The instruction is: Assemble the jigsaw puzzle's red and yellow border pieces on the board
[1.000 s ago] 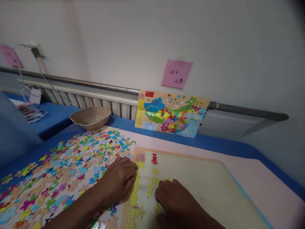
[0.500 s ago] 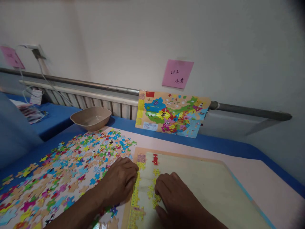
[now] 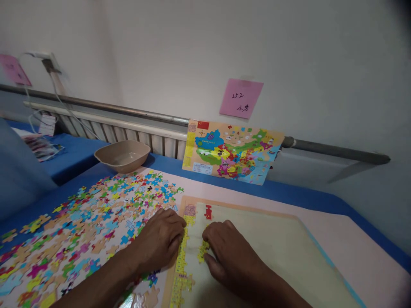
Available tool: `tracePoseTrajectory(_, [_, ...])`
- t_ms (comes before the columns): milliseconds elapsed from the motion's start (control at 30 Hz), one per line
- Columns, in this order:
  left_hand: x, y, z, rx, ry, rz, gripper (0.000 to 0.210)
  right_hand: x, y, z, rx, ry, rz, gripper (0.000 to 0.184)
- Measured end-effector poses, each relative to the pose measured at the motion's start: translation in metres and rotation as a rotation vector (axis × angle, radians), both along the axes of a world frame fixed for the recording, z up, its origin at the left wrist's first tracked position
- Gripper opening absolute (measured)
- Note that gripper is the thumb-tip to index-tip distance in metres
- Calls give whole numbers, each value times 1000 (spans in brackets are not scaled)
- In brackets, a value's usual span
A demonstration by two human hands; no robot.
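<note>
My left hand [image 3: 162, 237] rests at the left edge of the puzzle board [image 3: 272, 244], fingers curled by the yellow strip of fitted pieces [image 3: 181, 259]. What lies under its fingertips is hidden. Over the board's bare backing, my right hand [image 3: 227, 254] is bent around loose yellow puzzle pieces [image 3: 203, 251], with thumb and fingers on either side of them. That hand covers part of the yellow pieces. A red puzzle piece [image 3: 208, 212] lies near the board's top left corner.
Many loose, mixed-colour puzzle pieces [image 3: 105, 214] spread over the left of the table. Behind them stands a beige basin [image 3: 123, 156]. A printed map picture [image 3: 234, 152] leans at the back against a metal rail [image 3: 337, 152]. A pink note [image 3: 241, 98] is on the wall.
My right hand has moved slightly up and left, closing around the yellow pieces. Yellow pieces below it no longer show. My left hand has stayed nearly still.
</note>
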State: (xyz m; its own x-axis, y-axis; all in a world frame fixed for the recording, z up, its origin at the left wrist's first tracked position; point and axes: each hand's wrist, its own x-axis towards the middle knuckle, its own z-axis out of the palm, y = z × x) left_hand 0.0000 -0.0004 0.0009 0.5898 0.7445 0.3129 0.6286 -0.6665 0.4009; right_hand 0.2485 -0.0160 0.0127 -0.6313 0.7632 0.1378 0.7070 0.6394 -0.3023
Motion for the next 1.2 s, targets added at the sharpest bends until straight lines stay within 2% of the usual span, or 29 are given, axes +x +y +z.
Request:
tracePoseTrajectory(200, [-1, 0, 0, -4, -7, -5, 18, 2, 3, 1, -8, -125, 61, 20])
tracePoseTrajectory(300, [-1, 0, 1, -5, -1, -4, 19, 1, 4, 0, -9, -177, 44, 11])
tracePoseTrajectory(433, [-1, 0, 1, -10, 11, -4, 20, 1, 5, -3, -45, -211, 8, 9])
tracePoseTrajectory(700, [-1, 0, 3, -14, 12, -13, 19, 4, 2, 3, -175, -165, -67, 6])
tracePoseTrajectory(833, [-1, 0, 2, -3, 19, -19, 20, 10, 1, 7, -171, -112, -49, 18])
tracePoseTrajectory(967, [-1, 0, 3, 0, 14, -19, 21, 11, 1, 11, -201, -99, -37, 23])
tracePoseTrajectory(1200, [-1, 0, 4, -1, 26, -16, 20, 8, 0, 5, -194, -108, -49, 11])
